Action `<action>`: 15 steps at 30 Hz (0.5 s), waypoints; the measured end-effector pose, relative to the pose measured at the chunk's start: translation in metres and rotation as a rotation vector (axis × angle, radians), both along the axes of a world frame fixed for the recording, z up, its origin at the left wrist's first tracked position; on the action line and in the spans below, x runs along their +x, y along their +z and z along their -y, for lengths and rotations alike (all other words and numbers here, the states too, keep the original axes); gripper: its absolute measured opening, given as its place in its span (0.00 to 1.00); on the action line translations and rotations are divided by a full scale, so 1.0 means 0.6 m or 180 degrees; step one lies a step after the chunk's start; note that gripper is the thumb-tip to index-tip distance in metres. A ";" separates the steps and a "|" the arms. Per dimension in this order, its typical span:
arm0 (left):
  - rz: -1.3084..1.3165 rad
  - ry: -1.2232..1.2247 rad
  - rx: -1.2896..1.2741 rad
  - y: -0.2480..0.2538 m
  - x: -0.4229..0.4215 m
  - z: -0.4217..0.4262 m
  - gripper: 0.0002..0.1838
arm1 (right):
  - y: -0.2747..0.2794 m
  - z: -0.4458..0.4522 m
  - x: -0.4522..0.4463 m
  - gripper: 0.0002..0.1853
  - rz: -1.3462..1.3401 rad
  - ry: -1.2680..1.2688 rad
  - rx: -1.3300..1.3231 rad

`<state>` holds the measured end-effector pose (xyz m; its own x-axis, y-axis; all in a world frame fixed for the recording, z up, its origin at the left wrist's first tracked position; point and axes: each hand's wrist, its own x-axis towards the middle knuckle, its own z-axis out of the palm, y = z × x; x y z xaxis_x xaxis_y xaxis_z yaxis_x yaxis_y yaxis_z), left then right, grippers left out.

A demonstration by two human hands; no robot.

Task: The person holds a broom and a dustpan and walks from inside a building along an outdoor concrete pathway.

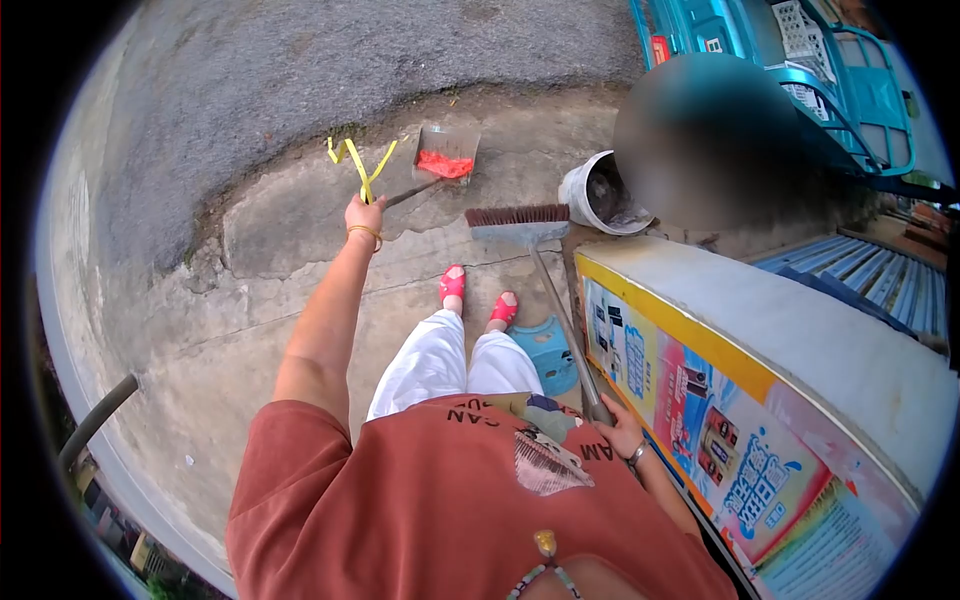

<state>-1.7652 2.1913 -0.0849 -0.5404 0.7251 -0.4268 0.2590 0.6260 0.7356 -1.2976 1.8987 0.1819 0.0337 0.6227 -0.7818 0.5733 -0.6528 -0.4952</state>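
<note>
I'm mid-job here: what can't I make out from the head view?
All in the head view:
1. End of the dustpan handle: covered by the left grip.
2. Part of the broom handle: covered by the right grip.
3. Part of the teal vehicle: hidden by the round blur and cut off by the top edge.
4. Part of the blue plastic item: behind the white trousers.
5. Smallest print on the poster: too small.

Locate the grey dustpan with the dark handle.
In the head view, the dustpan is slightly left of top centre, right of the flat yellow strap in the left hand and up-left of the brown-bristled broom head.
</note>
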 end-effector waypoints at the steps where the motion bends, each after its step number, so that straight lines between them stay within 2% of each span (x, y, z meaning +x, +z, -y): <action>1: -0.0024 -0.0026 0.0016 0.014 0.005 0.004 0.16 | -0.013 0.003 0.002 0.35 -0.0250 -0.0325 -0.0046; 5: -0.0114 -0.0162 -0.0058 0.055 0.021 0.016 0.17 | -0.053 -0.014 0.004 0.33 -0.0977 -0.1006 0.0075; 9: -0.0218 -0.0396 -0.0086 0.057 0.030 0.021 0.17 | -0.043 -0.088 -0.028 0.34 -0.1268 -0.1260 -0.0396; 15: -0.0225 -0.0485 -0.0179 0.054 0.049 0.028 0.18 | -0.049 -0.168 -0.071 0.36 -0.1241 -0.1434 -0.0636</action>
